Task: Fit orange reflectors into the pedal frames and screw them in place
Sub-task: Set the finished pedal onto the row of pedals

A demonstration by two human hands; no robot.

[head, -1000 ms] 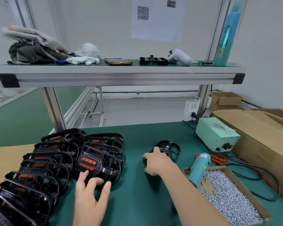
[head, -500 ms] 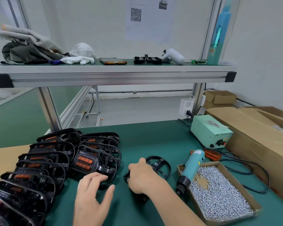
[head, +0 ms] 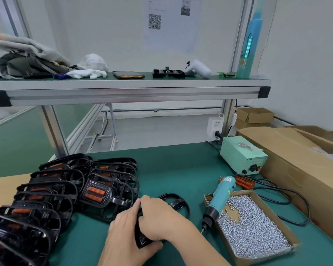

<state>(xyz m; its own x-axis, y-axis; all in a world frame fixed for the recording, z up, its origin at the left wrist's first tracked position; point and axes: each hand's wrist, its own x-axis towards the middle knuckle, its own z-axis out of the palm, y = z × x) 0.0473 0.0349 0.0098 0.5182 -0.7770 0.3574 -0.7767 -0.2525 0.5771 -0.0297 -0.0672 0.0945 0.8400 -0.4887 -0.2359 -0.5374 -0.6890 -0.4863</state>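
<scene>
Pedal frame [head: 179,203] lies on the green bench [head: 181,169], between the stacked pedals [head: 65,189] and the screw tray [head: 230,213]. Left hand [head: 127,240] and right hand [head: 158,217] both grip it, fingers curled round its near end.

Cool, even light falls from overhead, bright enough to wash the white wall [head: 104,35] nearly flat. Shadows are soft: a faint dark patch on the green surface [head: 181,169] under the left hand [head: 127,237] and right hand [head: 161,217] gripping the pedal frame [head: 178,203], and a dimmer band beneath the shelf [head: 135,93], whose metal rail glints palely like the heap of screws [head: 254,233]. Sharpness fades toward the borders, where the pile of clothes [head: 23,58] and the nearest stacked pedals [head: 17,237] smear, the paper sheet [head: 171,22] is unreadable, and the wide lens tilts the upright post [head: 238,35] outward.
</scene>
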